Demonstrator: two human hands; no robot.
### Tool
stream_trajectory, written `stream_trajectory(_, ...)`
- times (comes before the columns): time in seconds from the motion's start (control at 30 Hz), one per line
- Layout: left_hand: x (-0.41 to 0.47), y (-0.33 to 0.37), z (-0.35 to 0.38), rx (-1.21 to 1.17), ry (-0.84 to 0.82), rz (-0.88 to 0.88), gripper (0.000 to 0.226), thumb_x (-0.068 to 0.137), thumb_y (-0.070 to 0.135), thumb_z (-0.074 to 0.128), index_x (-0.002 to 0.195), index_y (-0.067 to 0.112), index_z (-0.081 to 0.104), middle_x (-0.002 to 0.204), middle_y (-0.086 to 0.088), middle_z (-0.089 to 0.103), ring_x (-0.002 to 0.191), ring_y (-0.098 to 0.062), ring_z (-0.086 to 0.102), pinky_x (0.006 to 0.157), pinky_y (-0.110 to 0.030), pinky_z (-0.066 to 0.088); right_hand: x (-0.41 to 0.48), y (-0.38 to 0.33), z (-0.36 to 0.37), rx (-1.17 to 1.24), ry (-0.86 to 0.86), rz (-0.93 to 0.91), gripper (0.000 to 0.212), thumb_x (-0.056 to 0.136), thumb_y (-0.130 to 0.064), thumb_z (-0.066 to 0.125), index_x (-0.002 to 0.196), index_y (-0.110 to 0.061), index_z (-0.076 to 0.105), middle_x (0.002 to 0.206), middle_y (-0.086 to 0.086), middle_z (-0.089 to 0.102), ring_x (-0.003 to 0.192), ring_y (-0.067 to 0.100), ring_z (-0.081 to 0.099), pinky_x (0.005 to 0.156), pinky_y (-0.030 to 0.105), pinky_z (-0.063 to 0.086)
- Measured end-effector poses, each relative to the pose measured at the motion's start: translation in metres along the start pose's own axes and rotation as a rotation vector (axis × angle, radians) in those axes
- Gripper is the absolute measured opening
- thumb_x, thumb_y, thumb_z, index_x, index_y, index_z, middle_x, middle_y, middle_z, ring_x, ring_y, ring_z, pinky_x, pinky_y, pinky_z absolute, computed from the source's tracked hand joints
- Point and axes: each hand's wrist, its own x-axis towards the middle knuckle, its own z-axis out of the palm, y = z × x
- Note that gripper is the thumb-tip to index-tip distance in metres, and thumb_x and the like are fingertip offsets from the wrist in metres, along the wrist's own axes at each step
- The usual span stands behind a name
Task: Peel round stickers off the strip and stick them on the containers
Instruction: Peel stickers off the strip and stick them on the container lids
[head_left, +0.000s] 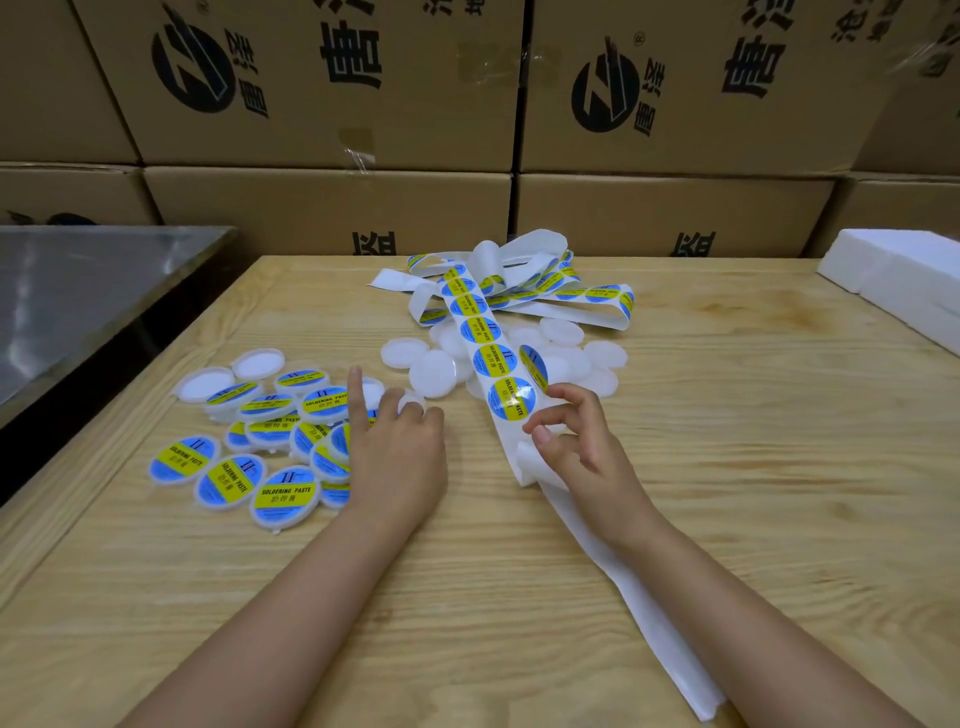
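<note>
Right hand (576, 447) curled, pinching a half-lifted sticker (534, 368) at its fingertips, thumb against the strip (496, 374); left hand (400, 452) cupped over a white container (411, 403), index finger raised; labelled containers (234, 480) just left of it, some hidden under the palm; strip's bare tail partly hidden beneath the right forearm

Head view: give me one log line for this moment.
phase: peeling | left hand grips blank container | right hand pinches strip, peeled sticker at its index fingertip | labelled containers piled left
</note>
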Motion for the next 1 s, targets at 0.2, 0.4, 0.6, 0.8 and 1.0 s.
stream_trajectory(0.2, 0.001, -0.001, -0.002, -0.016, 0.103, -0.020, 0.017, 0.060, 0.001, 0.071, 0.074, 0.010, 0.066, 0.056, -0.004, 0.056, 0.064, -0.028, 0.058, 0.107, -0.056, 0.024, 0.000, -0.001, 0.000, -0.037, -0.005, -0.006, 0.038, 0.083, -0.041, 0.050, 0.118, -0.034, 0.037, 0.098, -0.013, 0.062, 0.093, 0.010, 0.057, 0.086, 0.028, 0.042)
stream_trajectory(0.4, 0.002, 0.001, -0.006, -0.396, 0.235, 0.025, 0.035, 0.076, -0.004, 0.049, 0.106, 0.004, 0.066, 0.077, -0.011, 0.060, 0.073, -0.030, 0.062, 0.100, -0.048, 0.033, 0.000, 0.002, 0.002, -0.035, 0.012, -0.010, 0.050, 0.080, -0.040, 0.060, 0.122, -0.042, 0.035, 0.099, -0.009, 0.062, 0.089, 0.006, 0.055, 0.084, 0.026, 0.043)
stream_trajectory(0.6, 0.000, 0.019, -0.029, -1.510, 0.059, -0.236, 0.043, 0.094, -0.003, 0.043, 0.114, 0.034, 0.050, 0.088, 0.004, 0.051, 0.080, -0.014, 0.059, 0.077, -0.027, 0.052, 0.000, 0.007, 0.005, -0.116, 0.038, -0.053, 0.073, 0.076, -0.035, 0.065, 0.132, -0.051, 0.020, 0.104, -0.017, 0.059, 0.081, 0.010, 0.058, 0.084, 0.043, 0.050)
stream_trajectory(0.8, -0.001, 0.016, -0.029, -2.064, -0.337, -0.477, 0.033, 0.095, -0.004, 0.039, 0.113, 0.018, 0.056, 0.095, -0.012, 0.063, 0.080, -0.017, 0.068, 0.068, -0.029, 0.056, 0.002, 0.011, 0.007, -0.216, 0.018, -0.131, 0.101, 0.069, -0.022, 0.082, 0.136, -0.054, 0.013, 0.117, -0.041, 0.048, 0.085, 0.000, 0.058, 0.077, 0.007, 0.042)
stream_trajectory(1.0, -0.002, 0.015, -0.026, -2.206, -0.476, -0.535, 0.039, 0.093, -0.010, 0.035, 0.109, 0.016, 0.058, 0.099, -0.014, 0.066, 0.088, -0.023, 0.069, 0.075, -0.034, 0.058, 0.003, 0.008, 0.009, -0.271, 0.067, -0.122, 0.105, 0.067, -0.030, 0.082, 0.134, -0.063, 0.008, 0.116, -0.048, 0.046, 0.082, 0.001, 0.059, 0.075, 0.010, 0.045)
